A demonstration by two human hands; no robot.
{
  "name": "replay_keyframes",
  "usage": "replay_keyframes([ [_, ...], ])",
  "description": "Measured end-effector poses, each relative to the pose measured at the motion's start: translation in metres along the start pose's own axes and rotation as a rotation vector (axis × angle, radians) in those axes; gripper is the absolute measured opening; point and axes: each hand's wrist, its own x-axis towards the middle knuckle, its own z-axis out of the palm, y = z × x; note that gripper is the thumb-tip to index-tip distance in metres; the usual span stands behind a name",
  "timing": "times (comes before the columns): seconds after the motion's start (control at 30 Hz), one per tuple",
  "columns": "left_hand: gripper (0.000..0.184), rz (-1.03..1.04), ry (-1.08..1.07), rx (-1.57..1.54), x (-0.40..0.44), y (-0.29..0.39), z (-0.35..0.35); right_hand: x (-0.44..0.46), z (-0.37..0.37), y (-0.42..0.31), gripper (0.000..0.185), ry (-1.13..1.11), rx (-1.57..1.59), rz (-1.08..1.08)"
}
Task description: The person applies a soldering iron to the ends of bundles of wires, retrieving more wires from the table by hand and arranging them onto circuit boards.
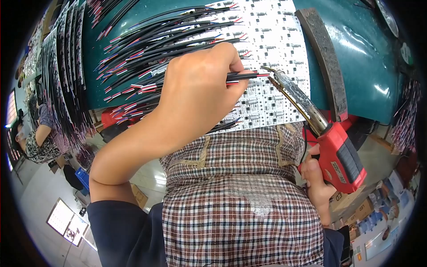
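Observation:
My left hand [200,82] is closed over the circuit board sheet, pinching black cables [241,76] between thumb and fingers. Their stripped red and white ends point right. In my right hand [316,180] is a red soldering gun [339,155], gripped by its handle. Its metal barrel slants up and left, and the tip with a thin tube beside it lies close to the wire ends; contact cannot be made out. The white circuit board sheet [284,44] carries many small dark components. Rows of black cables [164,38] extend off its left side, partly hidden by my left hand.
A dark grey bar [324,58] lies along the board's right side on the green table [364,75]. Cabled boards [62,66] hang at the left, with a person [40,133] beyond. A wire bundle [407,118] hangs at the far right; cardboard boxes [349,204] stand below.

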Motion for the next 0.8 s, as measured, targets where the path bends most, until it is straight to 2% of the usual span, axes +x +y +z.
replay_keyframes([
  [0.1, 0.016, 0.028, 0.029, 0.024, 0.0, -0.002, 0.001, 0.0, 0.0, 0.001, 0.024, 0.012, -0.032, -0.031],
  [0.27, 0.019, -0.103, -0.085, -0.017, 0.004, 0.005, -0.007, 0.001, -0.002, -0.002, 0.022, 0.024, -0.032, -0.036],
  [0.47, 0.02, -0.077, -0.105, 0.023, 0.005, 0.006, -0.007, 0.003, 0.0, -0.002, 0.019, 0.02, -0.024, -0.043],
  [0.53, 0.02, -0.077, -0.106, 0.021, 0.005, 0.006, -0.007, 0.005, -0.001, -0.006, 0.017, -0.058, -0.042, -0.033],
  [0.67, 0.02, -0.057, -0.089, 0.009, 0.006, 0.007, -0.005, 0.005, 0.001, -0.006, 0.014, -0.002, -0.029, 0.009],
  [0.73, 0.02, -0.055, -0.087, 0.009, 0.006, 0.007, -0.006, 0.008, -0.002, -0.007, 0.013, -0.096, -0.06, -0.027],
  [0.8, 0.02, -0.054, -0.086, 0.009, 0.006, 0.007, -0.006, 0.009, 0.002, -0.009, 0.013, -0.06, -0.039, -0.014],
])
